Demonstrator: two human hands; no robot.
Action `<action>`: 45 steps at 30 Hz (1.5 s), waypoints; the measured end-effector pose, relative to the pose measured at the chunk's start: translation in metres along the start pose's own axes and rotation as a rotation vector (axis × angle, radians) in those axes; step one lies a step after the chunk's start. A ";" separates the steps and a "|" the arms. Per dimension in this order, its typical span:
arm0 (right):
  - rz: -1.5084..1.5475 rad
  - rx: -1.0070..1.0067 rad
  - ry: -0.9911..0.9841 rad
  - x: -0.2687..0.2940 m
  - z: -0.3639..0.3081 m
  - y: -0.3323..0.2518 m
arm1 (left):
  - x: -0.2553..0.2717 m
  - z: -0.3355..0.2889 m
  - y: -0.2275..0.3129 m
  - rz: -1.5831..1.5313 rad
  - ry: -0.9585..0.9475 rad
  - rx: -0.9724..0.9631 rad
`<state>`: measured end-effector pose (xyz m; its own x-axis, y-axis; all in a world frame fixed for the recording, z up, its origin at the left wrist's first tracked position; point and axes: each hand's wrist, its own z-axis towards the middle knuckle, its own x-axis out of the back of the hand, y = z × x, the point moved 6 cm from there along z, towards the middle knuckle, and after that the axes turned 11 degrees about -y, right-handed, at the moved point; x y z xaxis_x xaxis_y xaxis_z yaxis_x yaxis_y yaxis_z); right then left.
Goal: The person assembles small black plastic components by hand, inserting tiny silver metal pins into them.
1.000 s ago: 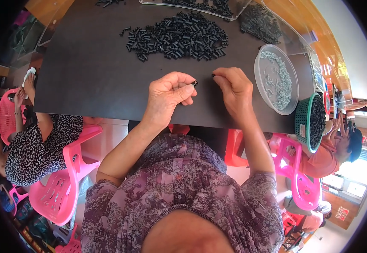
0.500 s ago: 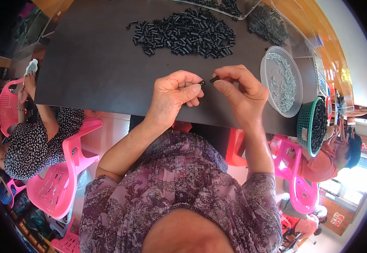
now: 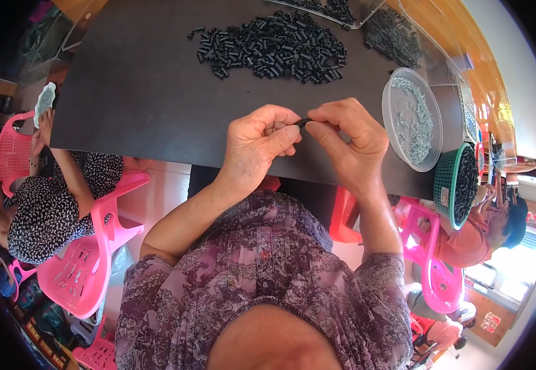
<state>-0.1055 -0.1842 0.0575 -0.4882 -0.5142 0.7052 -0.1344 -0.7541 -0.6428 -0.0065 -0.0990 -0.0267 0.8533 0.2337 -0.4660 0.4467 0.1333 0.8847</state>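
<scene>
Above the near edge of the dark table, my left hand (image 3: pixel 252 145) pinches a small black part (image 3: pixel 303 123) between thumb and forefinger. My right hand (image 3: pixel 354 139) pinches at the same spot from the other side, its fingertips touching or nearly touching the left ones. The fingers cover most of the part, so I cannot tell where one hand's piece ends and the other's begins. Beyond my hands lies a heap of short black tubular parts (image 3: pixel 274 49). To the right of my right hand stands a round clear tub (image 3: pixel 393 132) with small silvery pieces like screws in it.
A green basket (image 3: pixel 443 185) full of black parts sits at the table's right edge. Clear trays with more dark parts (image 3: pixel 394 37) stand at the far right. Pink chairs (image 3: pixel 89 265) flank me; a person in a patterned dress (image 3: pixel 46 216) sits left, another in orange (image 3: pixel 465 243) right.
My two hands have come together, closing the gap between the black pieces each one held. At the left, the other person's hand has shifted slightly near a whitish dish.
</scene>
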 end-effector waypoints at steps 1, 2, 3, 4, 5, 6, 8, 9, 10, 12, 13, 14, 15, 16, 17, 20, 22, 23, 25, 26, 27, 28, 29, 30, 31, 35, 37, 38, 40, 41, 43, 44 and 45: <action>0.004 -0.012 -0.004 0.000 0.000 0.000 | -0.001 -0.001 0.000 0.006 0.000 -0.004; 0.008 -0.024 -0.008 0.000 0.000 0.000 | -0.002 -0.002 0.000 0.013 0.001 -0.007; 0.008 -0.025 -0.008 0.001 0.001 -0.001 | -0.003 -0.002 -0.001 0.012 0.000 -0.006; 0.025 -0.053 -0.024 0.001 0.002 0.000 | -0.003 -0.003 -0.001 -0.004 0.016 -0.025; 0.042 -0.081 -0.041 0.001 0.002 0.001 | -0.003 -0.004 -0.002 -0.020 0.032 -0.045; 0.041 -0.082 -0.039 0.002 0.003 0.001 | -0.003 -0.003 -0.003 -0.021 0.031 -0.045; 0.162 -0.196 -0.060 0.001 0.003 0.007 | -0.002 -0.004 -0.001 -0.004 0.044 -0.087; 0.161 -0.195 -0.059 0.000 0.003 0.008 | -0.002 -0.004 -0.001 -0.004 0.043 -0.088; 0.211 -0.221 -0.055 -0.001 0.003 0.010 | -0.003 -0.004 0.000 0.003 0.039 -0.091; 0.261 -0.246 -0.052 -0.004 0.002 0.013 | -0.003 -0.003 0.002 0.009 0.037 -0.095; 0.163 -0.167 -0.038 -0.004 0.003 0.009 | -0.003 -0.003 0.001 0.012 0.040 -0.083; 0.065 -0.087 -0.024 -0.003 0.004 0.003 | -0.003 -0.003 0.001 0.015 0.042 -0.071; 0.066 -0.089 -0.025 -0.005 0.005 0.002 | -0.003 -0.004 0.000 0.014 0.043 -0.070; 0.064 -0.074 -0.031 -0.006 0.006 0.001 | -0.001 -0.004 -0.001 0.015 0.054 -0.079; 0.062 -0.060 -0.038 -0.007 0.007 -0.001 | 0.000 -0.005 -0.002 0.016 0.064 -0.089; 0.129 -0.080 -0.035 -0.007 0.005 0.004 | 0.001 -0.003 -0.002 -0.025 0.032 -0.076; 0.139 -0.070 -0.009 -0.008 0.003 0.004 | 0.002 0.000 -0.003 -0.066 0.029 -0.049; 0.148 -0.062 0.020 -0.008 0.002 0.004 | 0.002 0.001 -0.004 -0.108 0.023 -0.020; 0.115 -0.046 0.040 -0.010 -0.001 0.003 | 0.001 0.002 -0.004 -0.110 0.024 -0.007; 0.082 -0.032 0.060 -0.010 -0.002 0.002 | 0.001 0.002 -0.004 -0.112 0.025 0.007; 0.082 -0.033 0.061 -0.012 -0.003 0.002 | 0.000 0.003 -0.004 -0.111 0.024 0.008; 0.048 -0.021 0.082 -0.012 -0.004 0.001 | 0.000 0.003 -0.002 -0.120 0.033 -0.005; 0.014 -0.009 0.103 -0.013 -0.005 0.001 | -0.001 0.003 -0.002 -0.128 0.041 -0.018; 0.014 -0.008 0.103 -0.015 -0.005 0.001 | 0.000 0.003 -0.002 -0.127 0.041 -0.019; 0.000 0.000 0.121 -0.016 -0.007 0.001 | 0.001 0.003 -0.003 -0.117 0.046 -0.005; -0.038 0.001 0.176 -0.017 -0.011 -0.002 | 0.000 0.004 -0.003 -0.126 0.032 0.012; -0.061 0.027 0.179 -0.020 -0.012 -0.004 | 0.000 0.004 -0.002 -0.093 0.046 0.022; -0.085 0.053 0.183 -0.021 -0.013 -0.006 | 0.000 0.003 -0.001 -0.060 0.059 0.031; -0.088 0.053 0.175 -0.022 -0.015 -0.005 | 0.001 0.004 -0.002 -0.053 0.047 0.045; -0.092 0.053 0.166 -0.023 -0.016 -0.005 | 0.002 0.004 -0.002 -0.046 0.036 0.058; -0.060 0.005 0.134 -0.021 -0.017 -0.003 | 0.003 0.004 -0.001 -0.050 0.049 0.066; -0.029 -0.043 0.102 -0.020 -0.016 -0.001 | 0.004 0.004 -0.001 -0.053 0.063 0.073; -0.028 -0.044 0.102 -0.016 -0.014 -0.003 | 0.004 0.005 -0.001 -0.053 0.063 0.074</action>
<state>-0.1095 -0.1681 0.0436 -0.5683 -0.4473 0.6906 -0.1857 -0.7479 -0.6373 -0.0023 -0.1028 -0.0294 0.8105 0.2889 -0.5096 0.5111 0.0763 0.8561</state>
